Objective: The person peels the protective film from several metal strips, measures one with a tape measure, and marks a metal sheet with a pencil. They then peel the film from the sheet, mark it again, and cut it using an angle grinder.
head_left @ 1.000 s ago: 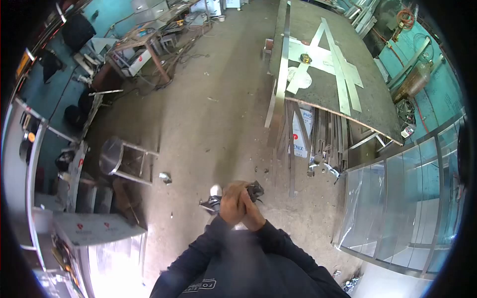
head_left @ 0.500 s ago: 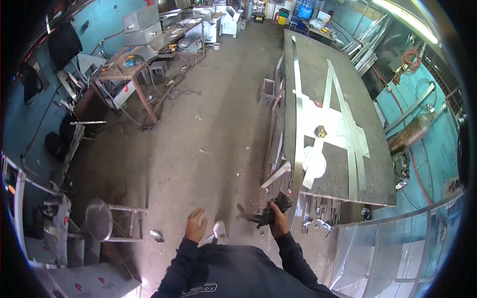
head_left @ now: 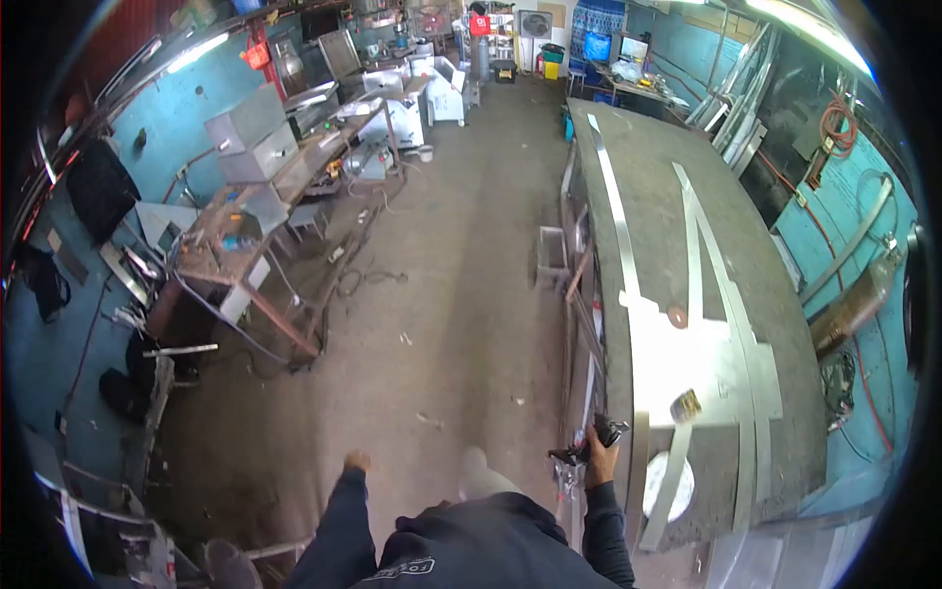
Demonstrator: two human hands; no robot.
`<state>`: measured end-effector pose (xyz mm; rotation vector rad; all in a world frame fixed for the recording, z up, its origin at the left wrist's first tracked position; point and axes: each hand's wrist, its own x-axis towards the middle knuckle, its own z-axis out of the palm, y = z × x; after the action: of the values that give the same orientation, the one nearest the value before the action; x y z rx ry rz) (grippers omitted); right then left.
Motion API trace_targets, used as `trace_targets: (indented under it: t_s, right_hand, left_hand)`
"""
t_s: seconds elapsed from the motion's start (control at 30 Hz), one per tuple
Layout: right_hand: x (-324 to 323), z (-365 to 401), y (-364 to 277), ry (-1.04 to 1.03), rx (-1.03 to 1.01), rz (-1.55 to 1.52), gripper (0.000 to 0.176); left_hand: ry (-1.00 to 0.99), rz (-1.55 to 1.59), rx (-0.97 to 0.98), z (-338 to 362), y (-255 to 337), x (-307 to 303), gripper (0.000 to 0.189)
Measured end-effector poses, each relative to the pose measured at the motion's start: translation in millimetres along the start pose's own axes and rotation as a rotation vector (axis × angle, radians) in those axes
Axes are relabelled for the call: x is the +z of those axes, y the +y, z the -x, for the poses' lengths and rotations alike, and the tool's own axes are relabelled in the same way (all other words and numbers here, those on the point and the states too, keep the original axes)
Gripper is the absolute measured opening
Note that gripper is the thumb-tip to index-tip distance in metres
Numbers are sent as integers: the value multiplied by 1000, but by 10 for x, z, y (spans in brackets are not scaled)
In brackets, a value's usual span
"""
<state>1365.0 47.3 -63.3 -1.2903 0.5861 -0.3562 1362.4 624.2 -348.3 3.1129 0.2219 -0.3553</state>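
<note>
My right hand (head_left: 602, 461) is closed around a dark metal tool (head_left: 610, 432) with thin projecting parts; its exact kind is unclear. Beside this hand is the near left edge of a large dark-topped table (head_left: 648, 157). Over the floor on the other side, my left hand (head_left: 356, 459) hangs with its fingers mostly hidden beyond the sleeve. On the table, nearest to the right hand, lie a long metal strip (head_left: 640, 461), a white round disc (head_left: 677, 486) and a small brass-coloured block (head_left: 687, 405) on bright sheet metal (head_left: 667, 358).
A cluttered workbench (head_left: 221, 260) runs along the left, with cables (head_left: 353, 285) on the floor near its legs. A grey bin (head_left: 551, 253) stands by the table's left side. A gas cylinder (head_left: 854, 309) leans at the right wall. A round stool seat (head_left: 231, 564) shows at lower left.
I have walked forward along the table, and the view has tilted up. My right hand, still gripping the dark tool, is now beside the table edge. The left hand's open fingers no longer show.
</note>
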Motion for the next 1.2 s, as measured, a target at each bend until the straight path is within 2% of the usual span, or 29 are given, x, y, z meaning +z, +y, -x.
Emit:
trace_targets:
  t_s: [0.03,0.07,0.1,0.13,0.2,0.23,0.27,0.37,0.5,0.63,0.7,0.77,0.8,0.83,0.87,0.9,0.97,1.03,1.07,1.2]
  right_hand:
    - [210,-298,-50,-9,-3,-14,16]
    - [381,-603,-100,-28,-29,-13,17]
    - [542,-874,-145,-46,-52,-6,17]
    - [706,-1106,-209,-81,-27,-43,17]
    - [1024,-1589,-348,-135,-37,-5,17]
    - [1179,-1835,-418,-173,-44,26,16]
    - [1348,-2073,-487,-168,-62,39,15]
    - [1780,-2818,-805,-293,-168,108,14]
    - [2242,-3986,-988,-328,-209,150,12]
    - [2325,-5099,-1080,-213,-281,422,17]
    - [2322,-5469,-1217,-118,-448,474,17]
    - [2160,-5975,-1197,-40,-553,528,18]
    - [2128,-6129,-1259,26,-552,589,17]
    - [2124,-6282,-1349,97,-548,649,15]
    - [2028,-6551,-1268,120,-533,620,16]
    - [2077,-6740,-1285,169,-562,627,24]
    - [2011,-7339,-1096,200,-474,725,29]
    - [2063,-7944,-906,212,-544,941,35]
    - [2133,-8260,-725,252,-634,950,36]
    - [2630,-9011,-725,186,-538,928,48]
  left_hand:
    - [-375,68,-79,80,77,-230,40]
    - [-388,91,-203,192,107,-123,43]
    - [-501,187,-227,349,202,-278,48]
    - [-481,265,-276,472,253,-152,50]
    - [-583,198,-211,638,553,-219,45]
    - [-571,315,-179,706,634,-75,45]
    - [-651,344,-213,758,755,-120,45]
    - [-812,381,-272,346,1179,-261,44]
    - [-812,398,-218,-1137,1711,-278,44]
    - [-639,332,-79,-3461,2223,-509,45]
    - [-493,293,-30,-4755,2528,-898,45]
    - [-444,226,-25,-5788,3054,-2100,40]
    - [-364,169,71,-6422,3190,-2082,44]
    - [-213,233,62,-6837,3445,-2392,45]
    - [-119,300,93,-7090,3795,-3007,47]
    - [-242,327,89,-7308,4144,-3632,55]
    - [-133,360,125,-7994,4640,-3754,55]
    - [-59,396,241,-8293,5220,-4147,56]
    - [-82,369,274,-8430,5492,-4250,56]
    - [47,311,513,-8762,6351,-4526,61]
